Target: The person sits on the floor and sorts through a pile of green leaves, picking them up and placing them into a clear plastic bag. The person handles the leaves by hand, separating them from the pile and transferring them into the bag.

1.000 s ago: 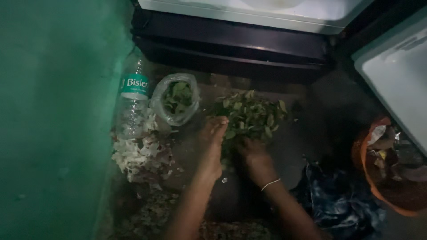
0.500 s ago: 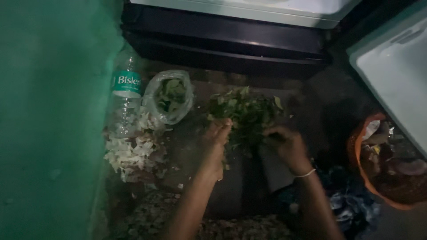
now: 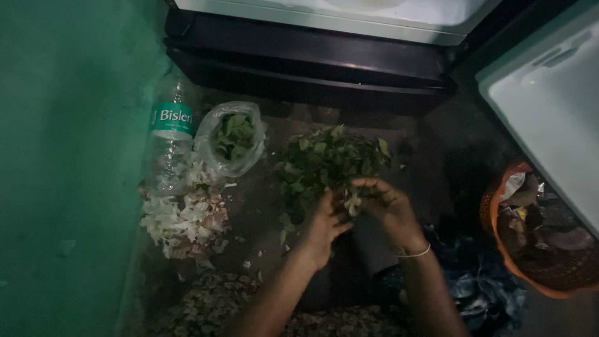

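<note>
From our head camera, our left hand (image 3: 326, 226) and right hand (image 3: 388, 209) both closed on sprigs at the near edge of the heap of green leaves (image 3: 324, 162) on the floor, bag of leaves (image 3: 229, 138), plastic bottle (image 3: 168, 143) and pale peelings (image 3: 181, 215) off left, orange basket (image 3: 499, 243) right.

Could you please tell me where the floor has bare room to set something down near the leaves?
Bare floor lies between the leaf pile and the orange basket. The left is crowded: bottle, bag of leaves, pale peelings.
</note>
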